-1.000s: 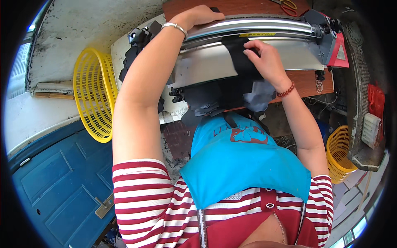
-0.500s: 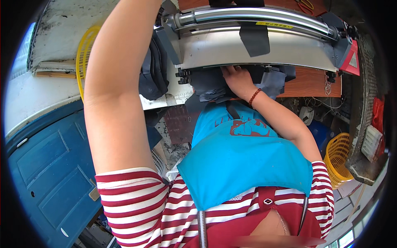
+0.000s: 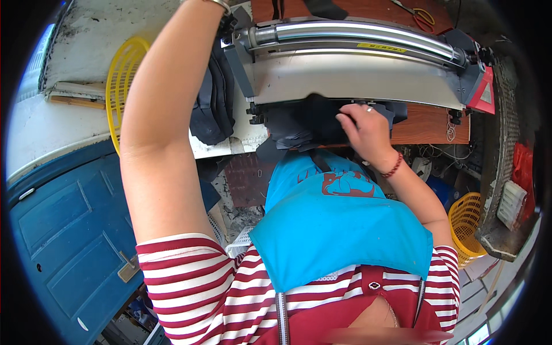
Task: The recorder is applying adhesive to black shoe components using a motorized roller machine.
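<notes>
Black piece (image 3: 320, 119), in the head view, sits over the grey stack (image 3: 290, 138) before the metal plate (image 3: 356, 77), apparently pinched by the right hand (image 3: 370, 134); left hand out of view. Lifting seems in hand; next calls for clearing the plate's edge.

Wears a short-sleeved red-and-white striped shirt (image 3: 184, 276) with plain dark-red collar (image 3: 322, 323). Bears a bright-blue apron (image 3: 345, 236) with dark-red print (image 3: 348, 185) on narrow grey-and-black straps (image 3: 282, 316). Shows red beaded bracelet (image 3: 393, 165) at right wrist, silver-coloured ring (image 3: 368, 109) on right hand (image 3: 367, 131), silver-coloured bangle (image 3: 220, 5) at left wrist.
</notes>
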